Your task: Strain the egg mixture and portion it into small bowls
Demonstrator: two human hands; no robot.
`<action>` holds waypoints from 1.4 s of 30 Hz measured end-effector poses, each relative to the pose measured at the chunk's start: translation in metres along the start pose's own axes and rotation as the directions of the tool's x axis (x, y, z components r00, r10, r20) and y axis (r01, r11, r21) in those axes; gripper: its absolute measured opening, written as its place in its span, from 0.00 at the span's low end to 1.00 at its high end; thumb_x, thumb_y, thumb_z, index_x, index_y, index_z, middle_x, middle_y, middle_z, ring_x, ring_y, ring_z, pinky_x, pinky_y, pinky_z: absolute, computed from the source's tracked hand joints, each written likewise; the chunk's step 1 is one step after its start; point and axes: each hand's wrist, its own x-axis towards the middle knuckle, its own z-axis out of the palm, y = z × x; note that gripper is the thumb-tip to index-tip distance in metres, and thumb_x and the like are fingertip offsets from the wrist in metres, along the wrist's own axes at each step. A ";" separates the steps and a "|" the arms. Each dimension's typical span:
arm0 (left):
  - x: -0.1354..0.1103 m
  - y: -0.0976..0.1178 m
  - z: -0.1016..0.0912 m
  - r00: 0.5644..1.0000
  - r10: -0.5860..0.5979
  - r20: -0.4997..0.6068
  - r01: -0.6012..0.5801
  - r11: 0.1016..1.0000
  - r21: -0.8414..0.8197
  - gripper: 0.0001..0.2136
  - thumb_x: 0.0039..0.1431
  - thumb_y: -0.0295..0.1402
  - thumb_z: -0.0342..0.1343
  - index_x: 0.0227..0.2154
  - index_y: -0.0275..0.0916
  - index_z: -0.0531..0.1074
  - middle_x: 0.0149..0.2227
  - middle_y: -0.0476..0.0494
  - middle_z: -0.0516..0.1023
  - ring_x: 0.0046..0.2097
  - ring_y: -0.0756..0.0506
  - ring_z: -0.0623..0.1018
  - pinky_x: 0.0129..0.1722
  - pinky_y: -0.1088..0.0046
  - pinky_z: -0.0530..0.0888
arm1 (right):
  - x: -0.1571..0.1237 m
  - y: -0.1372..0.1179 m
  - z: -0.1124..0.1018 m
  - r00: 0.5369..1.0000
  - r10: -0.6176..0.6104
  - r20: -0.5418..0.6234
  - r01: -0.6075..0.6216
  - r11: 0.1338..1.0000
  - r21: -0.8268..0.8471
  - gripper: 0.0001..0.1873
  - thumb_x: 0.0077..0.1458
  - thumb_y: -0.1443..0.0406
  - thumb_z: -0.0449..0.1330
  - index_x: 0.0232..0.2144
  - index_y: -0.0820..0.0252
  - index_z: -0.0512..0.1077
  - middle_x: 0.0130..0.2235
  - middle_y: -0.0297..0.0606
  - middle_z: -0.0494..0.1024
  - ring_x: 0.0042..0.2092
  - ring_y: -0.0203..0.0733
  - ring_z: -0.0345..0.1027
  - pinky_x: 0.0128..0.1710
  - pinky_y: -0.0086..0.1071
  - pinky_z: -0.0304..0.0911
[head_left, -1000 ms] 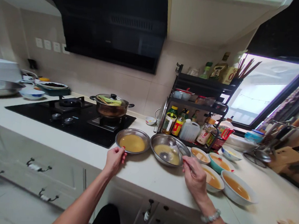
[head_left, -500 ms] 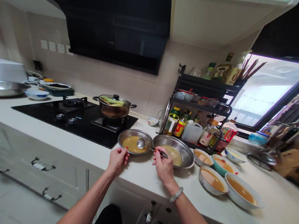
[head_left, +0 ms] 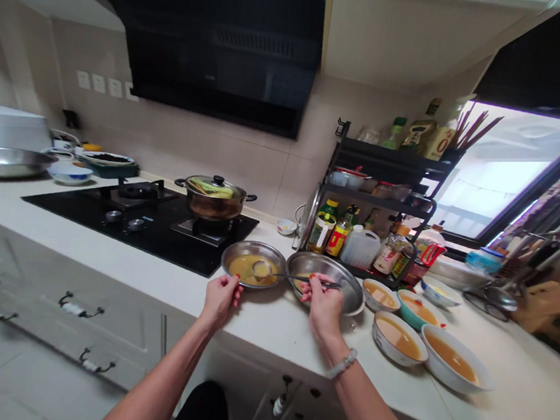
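Observation:
My left hand [head_left: 220, 299] grips the near rim of a shallow steel pan [head_left: 275, 260] that holds yellow liquid. My right hand [head_left: 324, 305] is closed on the handle of a steel ladle [head_left: 261, 269], whose scoop lies in that pan's liquid. The handle crosses over a larger steel bowl [head_left: 347, 282] just to the right, which my right hand partly hides. Both pans stand on the white counter [head_left: 269, 324] in front of the black hob.
A lidded pot [head_left: 214, 197] sits on the hob [head_left: 154, 224]. Several bowls of yellow liquid [head_left: 399, 336] stand right of the steel bowl. A black rack [head_left: 375, 199] of bottles rises behind them. A wok [head_left: 2, 161] and dishes lie far left; a knife block is far right.
My right hand carried the ladle from the larger bowl leftward over the shallow pan, and its scoop now rests in that pan's liquid. My left hand stayed on the rim.

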 end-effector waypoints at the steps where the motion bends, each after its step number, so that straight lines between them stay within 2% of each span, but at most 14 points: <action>1: 0.001 0.000 0.000 1.000 0.001 -0.001 -0.001 1.000 0.004 0.13 0.43 0.40 0.60 0.18 0.36 0.65 0.16 0.50 0.71 0.15 0.56 0.64 0.12 0.81 0.59 | 0.000 -0.004 -0.002 1.000 0.000 -0.012 0.001 1.000 0.020 0.17 0.42 0.57 0.65 0.31 0.62 0.67 0.18 0.32 0.74 0.16 0.33 0.64 0.13 0.24 0.60; 8: 0.002 -0.002 -0.001 1.000 0.001 -0.003 -0.001 1.000 0.013 0.13 0.44 0.41 0.60 0.19 0.37 0.65 0.17 0.51 0.70 0.15 0.56 0.64 0.12 0.81 0.59 | 0.011 -0.034 -0.031 0.991 -0.088 -0.104 0.091 0.996 0.023 0.20 0.39 0.56 0.67 0.31 0.61 0.66 0.18 0.31 0.73 0.17 0.35 0.66 0.14 0.25 0.60; 13: 0.000 0.001 0.000 1.000 0.004 -0.002 -0.004 1.000 0.021 0.14 0.43 0.41 0.61 0.18 0.37 0.65 0.16 0.51 0.70 0.15 0.56 0.64 0.12 0.81 0.59 | 0.022 -0.046 -0.066 0.969 -0.191 -0.154 0.172 0.977 -0.127 0.21 0.40 0.52 0.67 0.31 0.60 0.67 0.18 0.31 0.72 0.18 0.38 0.66 0.14 0.27 0.59; 16: 0.000 0.002 0.001 1.000 0.010 -0.008 -0.010 1.000 0.029 0.14 0.42 0.41 0.61 0.17 0.37 0.65 0.16 0.50 0.70 0.15 0.55 0.63 0.12 0.81 0.59 | 0.023 -0.045 -0.087 0.963 -0.252 -0.098 0.216 0.934 -0.285 0.20 0.43 0.51 0.65 0.31 0.61 0.69 0.17 0.31 0.71 0.19 0.39 0.66 0.16 0.29 0.62; 19: 0.000 0.003 0.001 1.000 0.014 -0.011 -0.014 0.999 0.034 0.14 0.41 0.41 0.61 0.17 0.37 0.65 0.15 0.50 0.70 0.15 0.55 0.63 0.11 0.81 0.59 | 0.018 -0.040 -0.101 0.957 -0.290 0.015 0.269 0.865 -0.423 0.19 0.46 0.51 0.62 0.33 0.60 0.72 0.19 0.33 0.72 0.19 0.38 0.65 0.18 0.32 0.64; 22: 0.000 0.002 0.001 1.000 0.011 -0.009 -0.011 1.000 0.027 0.14 0.42 0.41 0.61 0.17 0.37 0.65 0.16 0.50 0.70 0.15 0.55 0.64 0.12 0.81 0.59 | 0.011 -0.038 -0.106 0.909 -0.380 0.171 0.413 0.766 -0.493 0.14 0.49 0.55 0.61 0.33 0.58 0.75 0.27 0.38 0.76 0.22 0.38 0.66 0.20 0.33 0.66; 24: 0.000 0.002 0.001 1.000 0.010 -0.008 -0.009 1.000 0.023 0.14 0.42 0.41 0.61 0.17 0.37 0.65 0.16 0.50 0.70 0.15 0.55 0.64 0.12 0.81 0.59 | 0.005 -0.040 -0.102 0.858 -0.444 0.259 0.512 0.706 -0.489 0.11 0.51 0.58 0.60 0.33 0.57 0.76 0.31 0.39 0.76 0.26 0.39 0.68 0.22 0.33 0.67; 26: 0.000 0.001 0.000 1.000 0.011 -0.006 -0.011 1.000 0.023 0.14 0.42 0.41 0.61 0.17 0.37 0.65 0.16 0.50 0.70 0.15 0.55 0.64 0.12 0.81 0.60 | 0.000 -0.041 -0.092 0.838 -0.466 0.284 0.545 0.704 -0.455 0.09 0.52 0.59 0.59 0.33 0.56 0.76 0.31 0.39 0.76 0.26 0.39 0.68 0.23 0.33 0.68; 30: 0.000 0.000 0.000 1.000 0.011 -0.005 -0.010 1.000 0.028 0.14 0.43 0.41 0.60 0.18 0.37 0.64 0.16 0.51 0.70 0.15 0.55 0.64 0.12 0.81 0.59 | -0.009 -0.034 -0.059 0.896 -0.394 0.203 0.442 0.834 -0.330 0.11 0.53 0.58 0.59 0.36 0.57 0.75 0.27 0.35 0.74 0.21 0.35 0.65 0.20 0.31 0.67; 32: 0.000 0.000 0.000 1.000 0.010 -0.006 -0.010 1.000 0.027 0.14 0.43 0.41 0.60 0.18 0.37 0.65 0.16 0.50 0.70 0.15 0.55 0.64 0.12 0.81 0.59 | -0.012 -0.025 -0.040 0.916 -0.337 0.217 0.390 0.876 -0.284 0.12 0.53 0.57 0.59 0.35 0.58 0.74 0.25 0.34 0.74 0.19 0.35 0.65 0.18 0.30 0.66; 37: -0.001 0.002 0.001 1.000 0.009 0.000 -0.009 1.000 0.014 0.14 0.43 0.41 0.61 0.17 0.36 0.65 0.16 0.50 0.71 0.15 0.56 0.64 0.12 0.81 0.59 | -0.014 0.000 0.001 0.932 -0.228 0.281 0.303 0.916 -0.262 0.14 0.52 0.55 0.58 0.35 0.59 0.73 0.24 0.33 0.73 0.20 0.34 0.67 0.18 0.27 0.66; 42: -0.002 0.003 0.001 1.000 0.001 0.000 -0.001 1.000 0.004 0.15 0.43 0.41 0.61 0.17 0.36 0.65 0.16 0.50 0.70 0.15 0.56 0.64 0.11 0.81 0.59 | -0.009 0.023 0.019 0.963 -0.119 0.242 0.182 0.950 -0.254 0.16 0.50 0.53 0.59 0.32 0.60 0.72 0.20 0.30 0.71 0.18 0.33 0.66 0.16 0.25 0.63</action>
